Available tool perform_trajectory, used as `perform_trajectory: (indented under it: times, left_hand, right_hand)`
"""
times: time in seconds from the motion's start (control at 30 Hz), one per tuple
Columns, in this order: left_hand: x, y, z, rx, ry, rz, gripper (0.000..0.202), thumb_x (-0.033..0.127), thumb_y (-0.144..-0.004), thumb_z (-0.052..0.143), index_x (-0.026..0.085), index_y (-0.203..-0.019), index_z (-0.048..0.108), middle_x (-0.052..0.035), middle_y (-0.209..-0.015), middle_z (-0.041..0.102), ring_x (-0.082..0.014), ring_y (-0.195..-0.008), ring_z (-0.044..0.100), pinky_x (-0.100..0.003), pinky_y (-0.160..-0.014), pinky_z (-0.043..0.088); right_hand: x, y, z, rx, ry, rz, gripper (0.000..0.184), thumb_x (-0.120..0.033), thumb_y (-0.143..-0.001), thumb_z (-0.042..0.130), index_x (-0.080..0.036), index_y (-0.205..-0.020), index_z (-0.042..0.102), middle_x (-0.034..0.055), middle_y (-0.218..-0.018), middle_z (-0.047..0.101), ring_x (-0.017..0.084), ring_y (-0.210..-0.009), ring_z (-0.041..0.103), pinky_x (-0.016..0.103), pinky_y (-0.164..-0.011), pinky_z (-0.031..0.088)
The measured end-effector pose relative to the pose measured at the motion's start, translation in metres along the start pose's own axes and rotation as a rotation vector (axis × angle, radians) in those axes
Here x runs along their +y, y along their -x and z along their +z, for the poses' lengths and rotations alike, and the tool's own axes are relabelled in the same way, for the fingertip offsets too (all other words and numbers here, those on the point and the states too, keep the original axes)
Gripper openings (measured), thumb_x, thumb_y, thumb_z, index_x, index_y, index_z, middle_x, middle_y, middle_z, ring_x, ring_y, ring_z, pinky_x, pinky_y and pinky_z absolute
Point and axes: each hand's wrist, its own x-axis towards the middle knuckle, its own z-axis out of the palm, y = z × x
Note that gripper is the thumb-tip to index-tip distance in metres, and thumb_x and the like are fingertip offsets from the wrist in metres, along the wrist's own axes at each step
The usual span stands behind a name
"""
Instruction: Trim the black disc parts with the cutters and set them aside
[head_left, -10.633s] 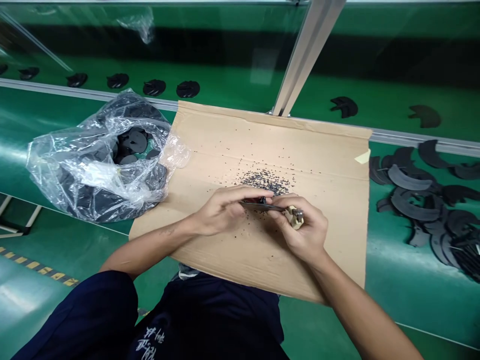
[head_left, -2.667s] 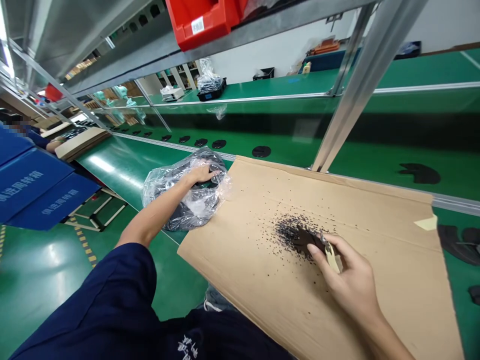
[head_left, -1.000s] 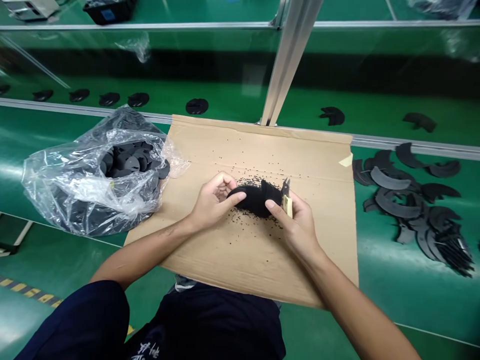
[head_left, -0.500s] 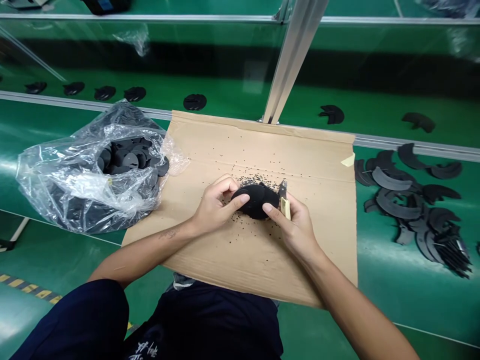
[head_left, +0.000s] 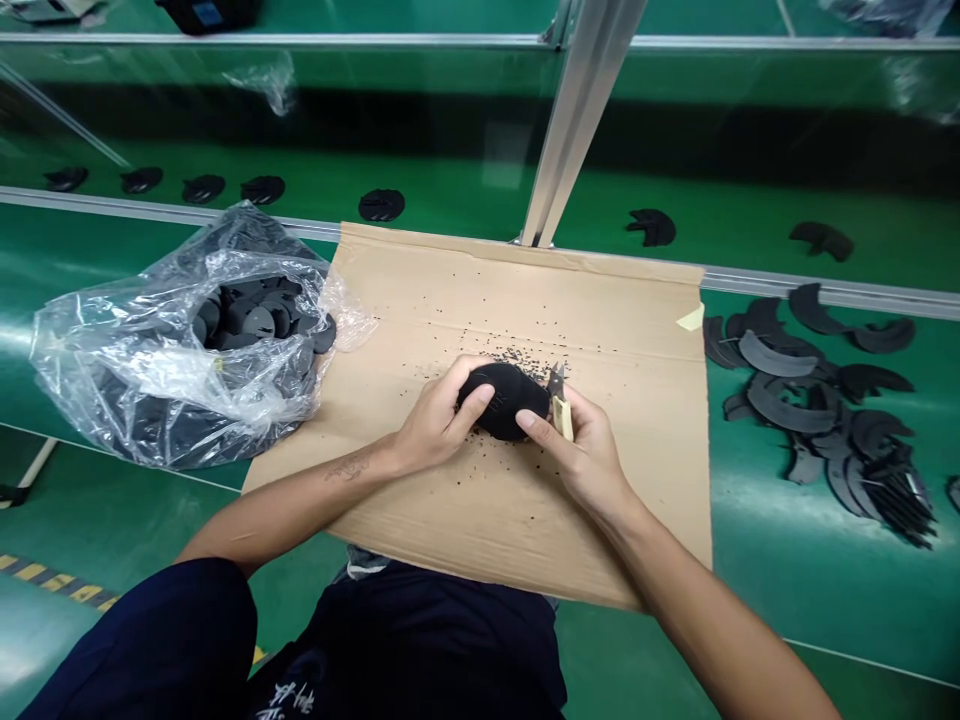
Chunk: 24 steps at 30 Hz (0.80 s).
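My left hand (head_left: 431,425) is closed on a rounded black plastic part (head_left: 501,402), its thumb lying on top of it. On the other side, my right hand (head_left: 592,455) has its thumb on the part's right edge. That same hand also grips small nippers (head_left: 562,412) with cream handles, their metal jaws pointing away from me beside the part. Small black scraps (head_left: 517,357) lie scattered around on the cardboard sheet (head_left: 420,520) below. The fingers under the part are hidden.
A clear plastic bag (head_left: 150,360) full of black parts sits on the left. Curved black pieces (head_left: 795,400) are heaped at the right. Behind the cardboard stands a metal post (head_left: 581,130), with several black parts (head_left: 381,205) along the back.
The black part has turned and tilted slightly in my hands, and my left fingers reach further around its far edge. The nippers have shifted slightly left with my right hand.
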Motion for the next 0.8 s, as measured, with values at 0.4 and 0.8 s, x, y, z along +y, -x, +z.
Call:
perform_trajectory:
  times: [0.4, 0.8]
  left_hand:
    - [0.002, 0.0, -0.007, -0.01, -0.027, 0.108, 0.019, 0.034, -0.102, 0.052, 0.019, -0.109, 0.06, -0.0041, -0.095, 0.072, -0.0134, -0.085, 0.069, -0.022, -0.074, 0.054]
    - [0.001, -0.003, -0.008, -0.035, -0.137, 0.379, 0.027, 0.03, -0.099, 0.06, 0.018, -0.123, 0.063, -0.009, -0.108, 0.074, -0.0164, -0.099, 0.071, -0.032, -0.088, 0.061]
  right_hand:
    - [-0.002, 0.0, -0.003, 0.06, 0.167, -0.118, 0.033, -0.052, -0.082, 0.075, -0.022, -0.088, 0.063, 0.0001, -0.078, 0.059, 0.016, -0.071, 0.054, 0.031, -0.067, 0.049]
    - [0.001, 0.001, -0.011, 0.039, 0.456, -0.635, 0.007, -0.018, -0.087, 0.068, -0.024, -0.091, 0.066, 0.0043, -0.088, 0.074, 0.019, -0.079, 0.07, 0.034, -0.073, 0.057]
